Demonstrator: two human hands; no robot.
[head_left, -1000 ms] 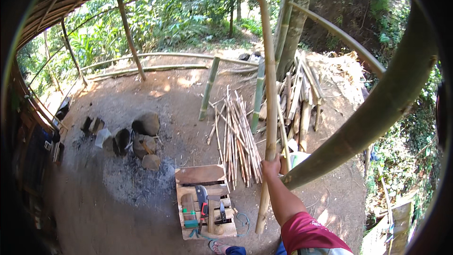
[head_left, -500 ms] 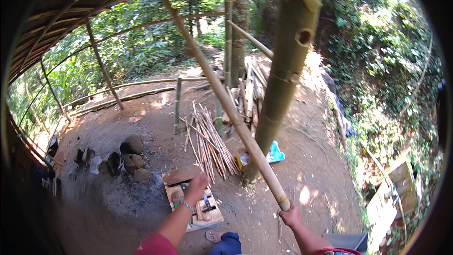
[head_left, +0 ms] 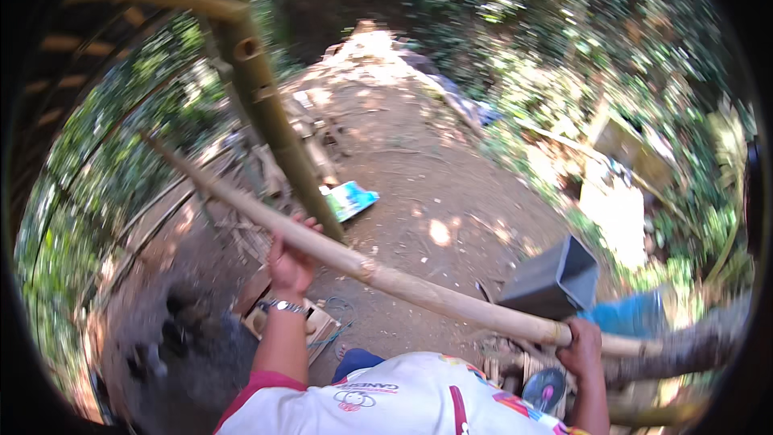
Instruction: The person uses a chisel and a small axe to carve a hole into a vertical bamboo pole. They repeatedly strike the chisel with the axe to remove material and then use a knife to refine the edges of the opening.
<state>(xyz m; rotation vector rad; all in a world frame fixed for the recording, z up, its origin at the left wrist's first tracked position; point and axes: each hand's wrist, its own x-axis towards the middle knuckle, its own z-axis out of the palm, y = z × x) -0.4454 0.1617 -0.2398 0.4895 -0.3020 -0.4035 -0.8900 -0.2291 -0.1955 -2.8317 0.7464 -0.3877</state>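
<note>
A long pale bamboo pole [head_left: 403,282] runs slantwise from the upper left to the lower right. My left hand [head_left: 288,259], with a watch on the wrist, grips the pole near its middle. My right hand [head_left: 581,345] grips the pole near its lower right end. A thick green bamboo post [head_left: 270,117] stands upright just behind my left hand. My white and red shirt [head_left: 403,403] fills the bottom of the view.
A wooden box [head_left: 262,314] lies on the dirt below my left hand. A dark grey bin [head_left: 555,278] and a blue container [head_left: 632,314] sit at the right. A blue-green bag [head_left: 350,200] lies by the post. Dense bushes line the right side; bamboo rails stand left.
The view has swung to the right. The pole has tilted down to a low slant across me. My left hand has closed on it; my right hand keeps its end.
</note>
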